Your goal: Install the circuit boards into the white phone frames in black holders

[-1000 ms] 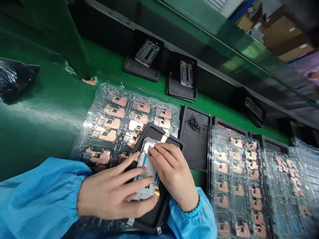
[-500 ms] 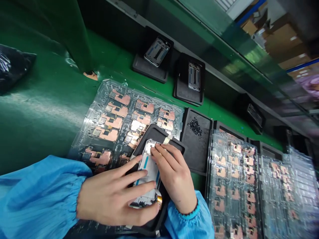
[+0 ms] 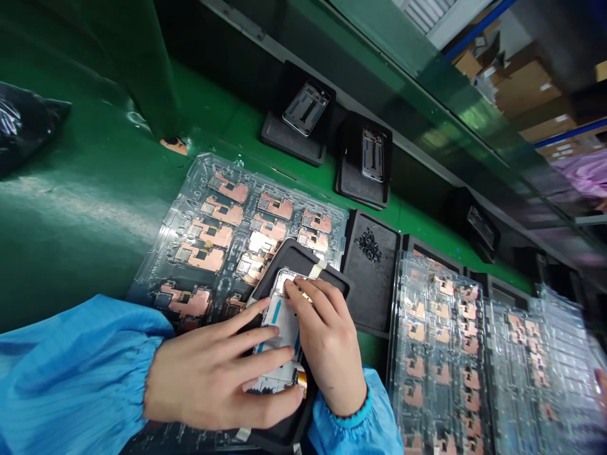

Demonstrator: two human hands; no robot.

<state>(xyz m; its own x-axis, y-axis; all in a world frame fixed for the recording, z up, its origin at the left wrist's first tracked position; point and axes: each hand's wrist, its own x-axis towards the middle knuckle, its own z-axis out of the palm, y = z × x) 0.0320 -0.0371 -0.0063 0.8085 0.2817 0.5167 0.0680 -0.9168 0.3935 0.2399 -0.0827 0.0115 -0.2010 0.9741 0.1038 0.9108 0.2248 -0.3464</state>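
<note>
A phone frame point(image 3: 279, 322) with blue strips lies tilted in a black tray point(image 3: 291, 249), between my two hands. My left hand point(image 3: 222, 373) rests over it from the left with its fingers spread across the frame and the thumb near the lower end. A gold-coloured flex piece point(image 3: 302, 379) shows by that thumb. My right hand point(image 3: 327, 335) has its fingers close together, bent over the frame's upper right part, fingertips pressing near the top. A bit of gold-edged part peeks out between these fingers; most of it is hidden.
Under the black tray lies a clear plastic tray point(image 3: 164, 243) of copper-coloured circuit boards. A dark tray point(image 3: 379, 284) with small black pieces stands to the right, then more clear board trays point(image 3: 396, 354). Phone frames point(image 3: 308, 107) sit on black trays behind. A black bag point(image 3: 26, 126) lies far left.
Both hands stay on the phone frame, with the right fingers shifted only slightly. The view has turned a little, and part of another person's hand shows at the right edge.
</note>
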